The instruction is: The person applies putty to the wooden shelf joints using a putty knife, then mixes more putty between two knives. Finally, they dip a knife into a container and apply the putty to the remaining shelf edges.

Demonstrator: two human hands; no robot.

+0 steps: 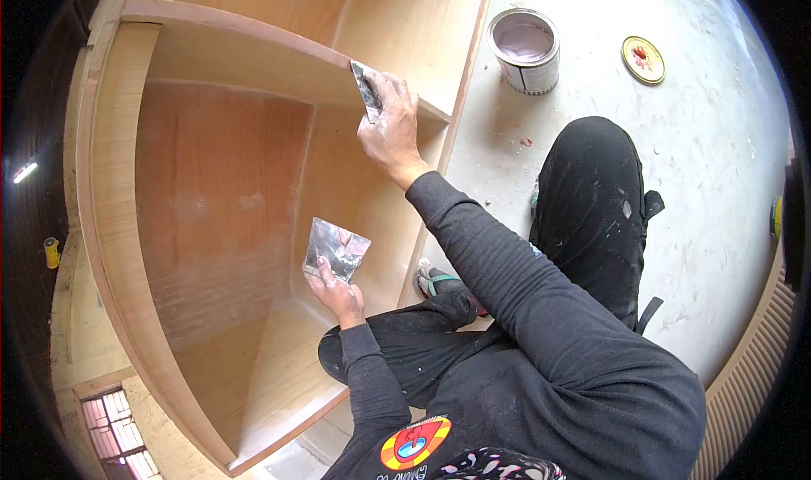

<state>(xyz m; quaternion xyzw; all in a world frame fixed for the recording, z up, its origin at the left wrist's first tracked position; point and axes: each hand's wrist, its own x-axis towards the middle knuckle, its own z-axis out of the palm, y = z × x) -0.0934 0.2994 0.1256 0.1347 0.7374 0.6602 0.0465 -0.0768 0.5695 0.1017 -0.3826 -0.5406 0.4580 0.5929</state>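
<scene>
My right hand (390, 133) is closed around a thin metal putty scraper (366, 91), whose blade meets the front edge of the wooden divider (245, 29) in the cabinet. Lower down, my left hand (340, 294) pinches a second, wider metal scraper (336, 248) by its bottom side, thumb on its face. That plate has pinkish-grey smears on it and is held in front of the open compartment, apart from the wood. Pale filler marks the fingers of both hands.
The wooden cabinet (110, 226) fills the left side, with a reddish back panel (220, 184). An open can (524, 53) of pinkish paste stands on the grey floor, near its yellow lid (644, 60). My bent knee (591, 184) is close to the can.
</scene>
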